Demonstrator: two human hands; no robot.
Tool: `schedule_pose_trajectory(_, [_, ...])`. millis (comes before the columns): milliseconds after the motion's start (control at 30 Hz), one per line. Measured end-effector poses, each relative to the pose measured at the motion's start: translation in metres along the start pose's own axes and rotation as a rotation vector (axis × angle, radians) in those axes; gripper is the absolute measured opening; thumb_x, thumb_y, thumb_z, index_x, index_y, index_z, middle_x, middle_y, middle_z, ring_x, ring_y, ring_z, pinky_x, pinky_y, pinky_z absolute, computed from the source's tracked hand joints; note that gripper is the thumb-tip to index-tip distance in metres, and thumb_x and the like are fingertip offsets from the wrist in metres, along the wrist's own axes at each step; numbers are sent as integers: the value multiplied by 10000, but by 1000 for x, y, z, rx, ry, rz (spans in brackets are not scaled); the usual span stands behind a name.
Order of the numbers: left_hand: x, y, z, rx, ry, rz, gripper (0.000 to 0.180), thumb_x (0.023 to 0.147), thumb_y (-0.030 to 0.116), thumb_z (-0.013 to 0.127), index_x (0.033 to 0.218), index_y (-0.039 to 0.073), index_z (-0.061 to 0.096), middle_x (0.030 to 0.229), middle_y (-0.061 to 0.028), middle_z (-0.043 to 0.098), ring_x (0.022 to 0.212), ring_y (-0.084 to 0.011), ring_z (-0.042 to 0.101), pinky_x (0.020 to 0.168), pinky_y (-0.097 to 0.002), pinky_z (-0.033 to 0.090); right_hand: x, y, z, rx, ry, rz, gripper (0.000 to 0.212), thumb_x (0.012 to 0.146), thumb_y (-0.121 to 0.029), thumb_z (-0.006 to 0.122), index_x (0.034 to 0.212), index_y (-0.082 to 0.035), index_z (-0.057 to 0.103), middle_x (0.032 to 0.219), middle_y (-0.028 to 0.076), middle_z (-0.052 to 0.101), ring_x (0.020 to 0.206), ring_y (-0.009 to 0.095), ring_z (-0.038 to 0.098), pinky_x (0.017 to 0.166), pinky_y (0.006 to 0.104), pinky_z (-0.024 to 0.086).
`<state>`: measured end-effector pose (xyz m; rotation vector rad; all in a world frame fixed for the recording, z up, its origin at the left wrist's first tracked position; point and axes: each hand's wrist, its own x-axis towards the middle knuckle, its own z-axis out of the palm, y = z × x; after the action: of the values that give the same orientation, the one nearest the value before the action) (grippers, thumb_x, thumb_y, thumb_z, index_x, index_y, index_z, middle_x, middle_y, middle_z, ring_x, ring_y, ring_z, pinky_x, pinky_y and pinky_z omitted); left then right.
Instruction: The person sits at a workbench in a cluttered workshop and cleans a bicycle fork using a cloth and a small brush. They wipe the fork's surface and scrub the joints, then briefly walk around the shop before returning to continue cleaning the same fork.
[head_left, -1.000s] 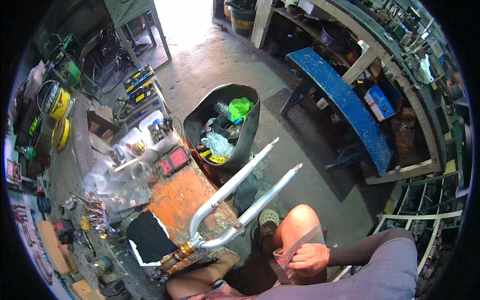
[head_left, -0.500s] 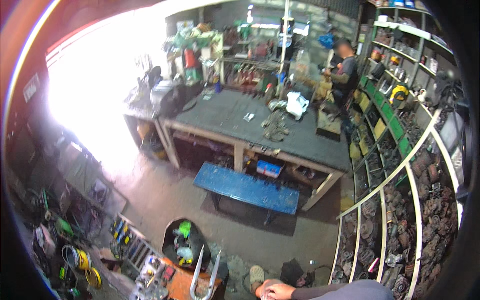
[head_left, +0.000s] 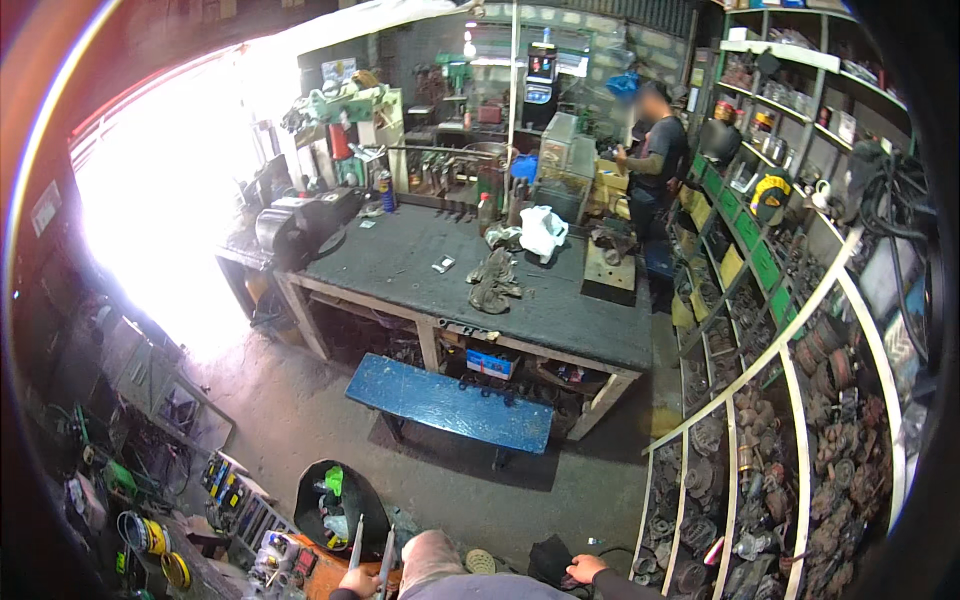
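1. The left hand (head_left: 358,581) sits at the bottom edge of the view, curled around the lower end of a metal fork of two pale tubes (head_left: 371,548), just beside the person's knee (head_left: 432,560).
2. The right hand (head_left: 586,570) lies low by a dark bundle on the floor (head_left: 548,560); I cannot tell whether it is spread or gripping, since only its back shows.
3. The tubes rise side by side in front of a black bin of scraps (head_left: 338,505).
4. Judging by its look, the fork is stiff, fairly heavy steel, perhaps greasy; best taken low, near where the tubes join.
5. Beyond stand a blue bench (head_left: 450,402) and a dark desk (head_left: 420,265).
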<state>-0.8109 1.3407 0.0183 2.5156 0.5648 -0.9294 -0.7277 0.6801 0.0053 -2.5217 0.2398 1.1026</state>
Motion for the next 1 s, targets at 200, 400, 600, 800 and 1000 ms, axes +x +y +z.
schedule_pose_trajectory(200, [61, 93, -82, -134, -37, 189, 660, 998, 599, 767, 1409, 84, 804, 1312, -214, 831, 1273, -378, 779, 1109, -457, 597, 48, -20, 59, 36, -197, -23, 589, 1012, -541, 687, 1398, -115, 815, 1410, 197, 799, 1358, 397, 731, 1170, 510, 558])
schedule_pose_trajectory(400, [127, 92, -123, -146, -226, 145, 616, 989, 589, 763, 1318, 75, 854, 1330, -233, 821, 1306, -386, 763, 1147, -467, 576, 123, -123, -12, 60, -116, -126, 527, 1002, -493, 711, 1329, -97, 830, 1340, 218, 806, 1300, 413, 744, 1119, 519, 572])
schedule_pose_trajectory(600, [187, 19, -159, -55, -224, -85, 647, 986, 609, 767, 1395, 112, 834, 1383, -178, 822, 1332, -344, 761, 1144, -443, 579, 210, -222, -92, 81, -63, -255, 466, 992, -445, 736, 1261, -80, 844, 1271, 238, 813, 1242, 428, 758, 1067, 528, 587])
schedule_pose_trajectory(800, [207, 4, -215, -49, -107, -207, 618, 1011, 563, 770, 1443, 123, 805, 1464, -183, 781, 1377, -343, 735, 1175, -458, 570, 298, -273, -131, 86, -43, -362, 408, 982, -397, 760, 1192, -62, 859, 1201, 259, 820, 1183, 444, 771, 1016, 538, 601])
schedule_pose_trajectory(1000, [221, 70, -258, -483, 104, -255, 503, 1022, 492, 773, 1314, 91, 858, 1303, -178, 848, 1269, -343, 791, 1113, -468, 599, 414, -281, -171, -87, 27, -699, 369, 984, -376, 772, 1105, -42, 873, 1139, 286, 821, 1137, 479, 772, 976, 557, 610])
